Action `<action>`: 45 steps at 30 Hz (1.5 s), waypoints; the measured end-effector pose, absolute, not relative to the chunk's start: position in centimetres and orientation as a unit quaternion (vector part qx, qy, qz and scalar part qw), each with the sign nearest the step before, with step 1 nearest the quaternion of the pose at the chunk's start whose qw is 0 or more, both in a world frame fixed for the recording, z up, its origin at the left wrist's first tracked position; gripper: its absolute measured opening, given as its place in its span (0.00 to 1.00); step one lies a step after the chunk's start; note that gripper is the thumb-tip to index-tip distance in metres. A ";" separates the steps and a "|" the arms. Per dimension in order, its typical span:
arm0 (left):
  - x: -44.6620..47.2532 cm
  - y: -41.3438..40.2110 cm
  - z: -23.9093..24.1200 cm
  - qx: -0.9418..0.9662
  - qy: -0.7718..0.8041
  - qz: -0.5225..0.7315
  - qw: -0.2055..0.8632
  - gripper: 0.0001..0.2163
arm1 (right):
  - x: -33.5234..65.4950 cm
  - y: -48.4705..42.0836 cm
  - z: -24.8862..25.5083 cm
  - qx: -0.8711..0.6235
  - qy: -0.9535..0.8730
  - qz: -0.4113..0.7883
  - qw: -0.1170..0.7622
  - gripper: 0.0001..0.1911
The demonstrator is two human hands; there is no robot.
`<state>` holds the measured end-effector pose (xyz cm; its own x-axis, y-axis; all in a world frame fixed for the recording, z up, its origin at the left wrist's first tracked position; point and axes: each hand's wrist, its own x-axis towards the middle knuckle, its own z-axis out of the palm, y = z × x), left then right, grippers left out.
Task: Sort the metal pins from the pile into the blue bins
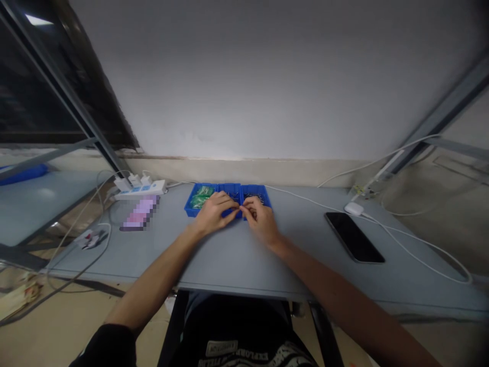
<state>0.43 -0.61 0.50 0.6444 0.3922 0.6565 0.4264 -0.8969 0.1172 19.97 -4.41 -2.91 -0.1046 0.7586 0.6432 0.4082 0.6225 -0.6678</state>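
Three small blue bins stand side by side at the far middle of the grey table [237,255]. The left bin [194,198] holds green pieces, the middle bin [231,190] and right bin [255,190] hold small dark parts. My left hand [214,211] and my right hand [260,218] meet in front of the bins, fingertips pinched together at the front edge between the middle and right bin. Whatever the fingers hold is too small to make out.
A white power strip [139,189] with plugs lies at the back left, beside a phone with a lit screen [139,214]. A dark phone [353,236] lies to the right, near a white charger [354,208] and white cables. A wall stands behind the table.
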 end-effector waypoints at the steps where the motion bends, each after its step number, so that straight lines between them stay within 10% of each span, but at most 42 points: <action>1: 0.5 -0.7 0.5 -0.908 -0.228 -0.350 0.025 0.08 | 20.0 -4.4 -2.9 -0.403 -0.724 0.160 0.536 0.06; 45: 0.5 -0.7 0.4 -0.888 -0.201 -0.413 0.008 0.06 | 20.5 -3.8 -3.2 -0.397 -0.773 0.036 0.493 0.10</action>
<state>0.55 -0.73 0.44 0.5777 0.3505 0.7372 0.3635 -0.9191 0.1522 20.53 -3.80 -3.20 -0.1989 0.6490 0.7343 0.5787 0.6825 -0.4464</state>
